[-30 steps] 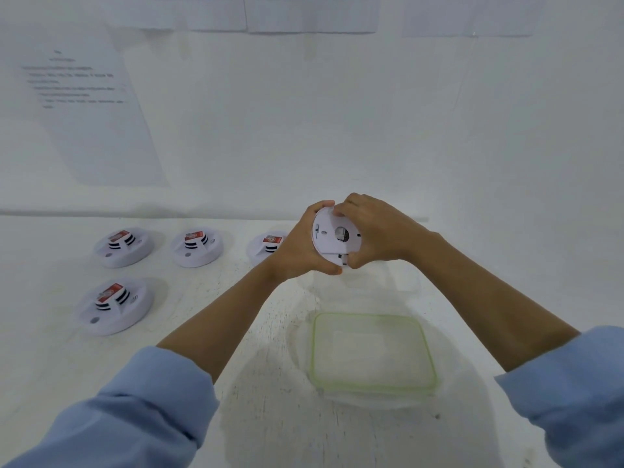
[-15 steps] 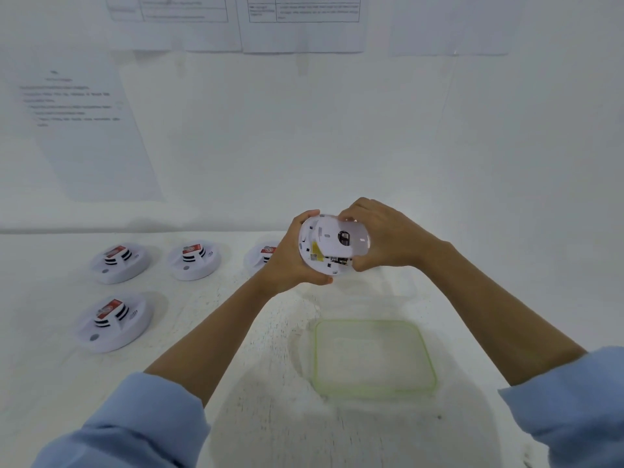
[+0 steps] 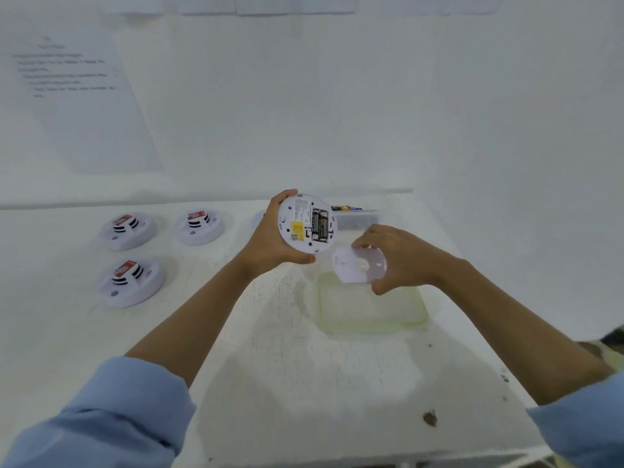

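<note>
spare smoke detectors [image 3: 126, 231] well left of fingers | left hand [image 3: 270, 244] curls round smoke detector [image 3: 305, 224] rim, back tilted up to bare its batteries [image 3: 320, 224] | right hand [image 3: 405, 261] pinches detached back plate [image 3: 359, 265] just beside, above green-rimmed container [image 3: 418, 315], clearing access

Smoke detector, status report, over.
Left hand grips smoke detector, batteries exposed. Right hand pinches detached cover plate above clear container. Nothing between them.
</note>
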Action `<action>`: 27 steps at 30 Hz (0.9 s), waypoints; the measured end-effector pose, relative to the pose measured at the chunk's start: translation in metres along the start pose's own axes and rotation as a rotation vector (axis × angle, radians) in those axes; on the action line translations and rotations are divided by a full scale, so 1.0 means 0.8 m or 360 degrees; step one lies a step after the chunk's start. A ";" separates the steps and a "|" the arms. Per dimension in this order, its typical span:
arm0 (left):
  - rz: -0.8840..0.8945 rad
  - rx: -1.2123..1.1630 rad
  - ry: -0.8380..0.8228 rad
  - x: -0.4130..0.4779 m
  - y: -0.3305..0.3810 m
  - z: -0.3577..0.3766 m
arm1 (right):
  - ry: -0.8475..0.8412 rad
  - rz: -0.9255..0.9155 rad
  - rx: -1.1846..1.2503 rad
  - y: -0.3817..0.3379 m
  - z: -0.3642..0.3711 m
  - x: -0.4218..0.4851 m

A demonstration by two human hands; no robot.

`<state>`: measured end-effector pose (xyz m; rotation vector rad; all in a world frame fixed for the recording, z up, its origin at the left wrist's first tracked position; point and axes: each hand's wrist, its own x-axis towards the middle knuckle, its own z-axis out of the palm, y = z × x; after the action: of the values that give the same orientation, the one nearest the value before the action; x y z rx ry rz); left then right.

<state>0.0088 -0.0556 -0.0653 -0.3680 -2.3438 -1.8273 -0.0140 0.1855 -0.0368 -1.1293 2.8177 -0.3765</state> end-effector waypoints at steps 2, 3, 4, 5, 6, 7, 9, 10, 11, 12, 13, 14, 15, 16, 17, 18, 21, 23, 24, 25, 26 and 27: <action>-0.0018 -0.0003 0.0015 -0.007 0.001 0.003 | -0.0128 0.0035 -0.0018 0.002 0.010 -0.004; -0.0024 0.0003 0.0029 -0.010 0.002 0.005 | -0.0184 0.0052 -0.0024 0.004 0.015 -0.005; -0.0027 0.0007 0.0044 -0.013 0.004 0.008 | -0.0234 0.0068 -0.0028 0.005 0.019 -0.005; -0.0032 0.0005 0.0059 -0.016 0.004 0.011 | -0.0279 0.0081 -0.0026 0.006 0.024 -0.006; -0.0039 -0.0001 0.0071 -0.019 0.004 0.014 | -0.0317 0.0089 -0.0021 0.007 0.029 -0.006; -0.0043 -0.0008 0.0079 -0.022 0.004 0.017 | -0.0350 0.0091 -0.0016 0.008 0.033 -0.007; -0.0045 -0.0003 0.0092 -0.028 0.004 0.025 | -0.0395 0.0084 0.0002 0.009 0.040 -0.008; -0.0046 0.0009 0.0093 -0.030 0.004 0.028 | -0.0409 0.0078 0.0016 0.008 0.041 -0.008; -0.0049 0.0023 0.0089 -0.032 0.003 0.030 | -0.0423 0.0081 0.0032 0.009 0.040 -0.008; -0.0052 0.0038 0.0087 -0.033 0.002 0.031 | -0.0427 0.0087 0.0060 0.009 0.037 -0.009; -0.0054 0.0053 0.0093 -0.034 0.000 0.032 | -0.0395 0.0093 0.0137 0.008 0.031 -0.010; -0.0053 0.0059 0.0102 -0.034 -0.001 0.033 | -0.0298 0.0086 0.0268 0.005 0.022 -0.011; -0.0047 0.0054 0.0112 -0.033 0.000 0.034 | -0.0126 0.0058 0.0425 0.001 0.012 -0.010; -0.0040 0.0042 0.0123 -0.031 0.002 0.035 | 0.0092 0.0011 0.0554 -0.004 0.001 -0.007; -0.0037 0.0022 0.0132 -0.028 0.004 0.036 | 0.0287 -0.0037 0.0621 -0.009 -0.008 -0.001; -0.0027 -0.0002 0.0135 -0.024 0.008 0.037 | 0.0416 -0.0084 0.0625 -0.014 -0.016 0.008; 0.0032 -0.0050 0.0128 -0.012 0.021 0.037 | 0.0417 -0.0129 0.0484 -0.026 -0.026 0.036; 0.0055 -0.0049 0.0135 -0.005 0.025 0.031 | 0.0368 -0.0109 0.0471 -0.029 -0.026 0.047; 0.0054 -0.0058 0.0132 -0.002 0.025 0.028 | 0.0367 -0.0102 0.0479 -0.027 -0.026 0.051; 0.0052 -0.0073 0.0121 -0.001 0.025 0.026 | 0.0368 -0.0093 0.0472 -0.026 -0.028 0.054; 0.0050 -0.0077 0.0103 0.000 0.026 0.024 | 0.0369 -0.0083 0.0454 -0.027 -0.031 0.056; 0.0048 -0.0074 0.0078 0.001 0.025 0.022 | 0.0365 -0.0069 0.0440 -0.027 -0.034 0.058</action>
<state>0.0144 -0.0335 -0.0506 -0.3579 -2.2546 -1.8578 -0.0377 0.1435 -0.0042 -1.1525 2.8101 -0.9221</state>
